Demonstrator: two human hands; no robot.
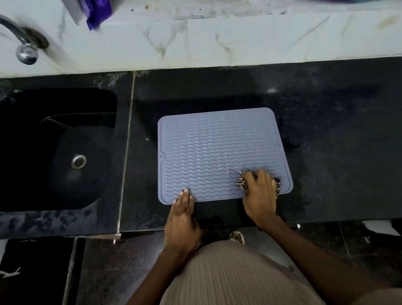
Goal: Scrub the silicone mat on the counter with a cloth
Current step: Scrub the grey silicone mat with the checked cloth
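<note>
The grey mat point(221, 154) lies mid-frame on the counter point(341, 125). The left hand point(181, 219) presses it flat, fingers straight. The right hand point(259, 193) grips the cloth point(241, 181). Rub hard along the bumps.

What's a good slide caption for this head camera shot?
Right hand scrubs the grey silicone mat with a cloth while the left hand presses its near edge.

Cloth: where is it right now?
Head view: the cloth is bunched under the right hand on the mat's near right corner.
</note>
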